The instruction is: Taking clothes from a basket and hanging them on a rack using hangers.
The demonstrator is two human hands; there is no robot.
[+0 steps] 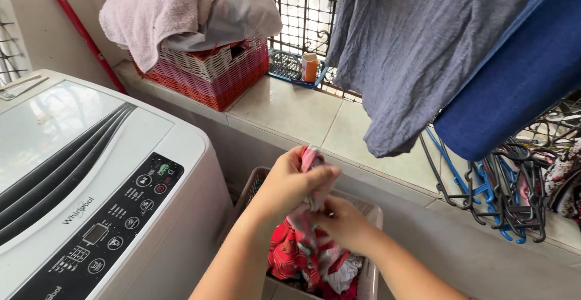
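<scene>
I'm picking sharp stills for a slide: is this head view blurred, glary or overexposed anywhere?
Head view: even daylight; the hands, left and right, and the red patterned cloth look slightly soft; mild glare on the white washing machine lid; the barred window is blown out.

The laundry basket is mostly hidden behind forearms and clothes, its base perhaps cut off.

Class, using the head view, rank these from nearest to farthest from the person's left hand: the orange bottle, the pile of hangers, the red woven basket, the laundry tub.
1. Laundry tub, right below the left hand.
2. Orange bottle, on the ledge straight ahead.
3. Red woven basket, on the ledge to the left, barely farther than the bottle.
4. Pile of hangers, far right.
</scene>
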